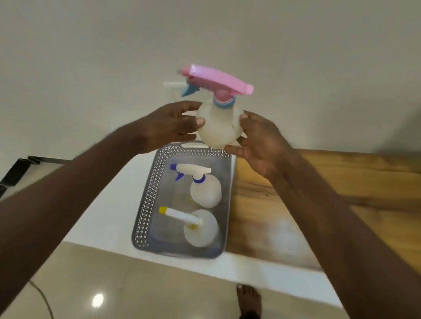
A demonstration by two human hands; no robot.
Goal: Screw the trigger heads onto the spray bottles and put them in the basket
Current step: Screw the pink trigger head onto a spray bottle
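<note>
A white round spray bottle [215, 128] with a pink trigger head [215, 81] on its neck is held upright in the air above the far end of a grey perforated basket [146, 197]. My left hand [170, 127] grips its left side and my right hand [261, 142] its right side. Two more white bottles lie inside the basket: one with a white and blue trigger head [192, 173] at the far end, one with a white and yellow trigger head [180, 214] at the near end.
The basket sits on a white tabletop [111, 203] beside a wooden surface [323, 200] to the right. A pale wall rises behind. Below are a tiled floor, a cable [43, 299] at the left and a bare foot [249, 302].
</note>
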